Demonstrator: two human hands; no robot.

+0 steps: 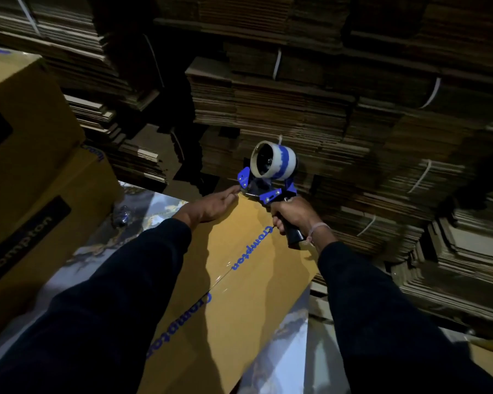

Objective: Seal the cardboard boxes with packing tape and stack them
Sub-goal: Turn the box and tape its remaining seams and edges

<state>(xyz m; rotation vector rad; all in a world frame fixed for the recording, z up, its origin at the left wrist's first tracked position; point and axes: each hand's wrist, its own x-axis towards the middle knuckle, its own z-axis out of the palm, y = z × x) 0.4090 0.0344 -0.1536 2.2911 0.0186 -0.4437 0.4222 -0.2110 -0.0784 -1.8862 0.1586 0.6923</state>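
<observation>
Cardboard: three boxes (239, 280), one dispenser (268, 177)

Your box (239, 280) lies in front of you on the table (279, 351), running away from you. Your left hand (211, 207) rests flat at its far end; just right of it, your right hand (289, 216) holds the dispenser (268, 177) at the far edge. Two stacked boxes (32, 166) stand to your left. Bundles of flat cardboard (310, 109) rise behind and to the right.
</observation>
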